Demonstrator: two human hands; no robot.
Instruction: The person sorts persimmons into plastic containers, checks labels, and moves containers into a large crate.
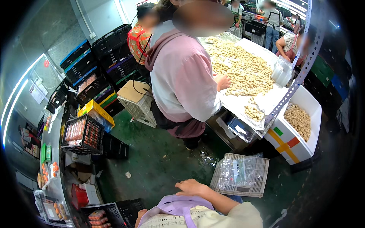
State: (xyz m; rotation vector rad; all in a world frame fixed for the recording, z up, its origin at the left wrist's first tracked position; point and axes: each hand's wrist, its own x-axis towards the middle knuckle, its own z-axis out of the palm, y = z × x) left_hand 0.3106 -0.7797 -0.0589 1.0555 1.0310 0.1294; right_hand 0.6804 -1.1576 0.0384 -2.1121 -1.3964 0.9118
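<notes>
My right hand is held in front of the lavender apron on my chest, fingers bent; nothing shows in it, but the palm side is hidden. Only a small part of my left hand appears at the apron's left edge, the rest hidden by my body. Right of my right hand, a pale plastic crate on the floor bears clear plastic packaging. Ahead, a co-worker in a pink and white hooded jacket rests a hand at a pile of what look like unshelled peanuts.
A white foam box with more peanuts stands at the right, behind a perforated metal post. Black crates with packed goods and a metal counter line the left. The green floor has wet patches.
</notes>
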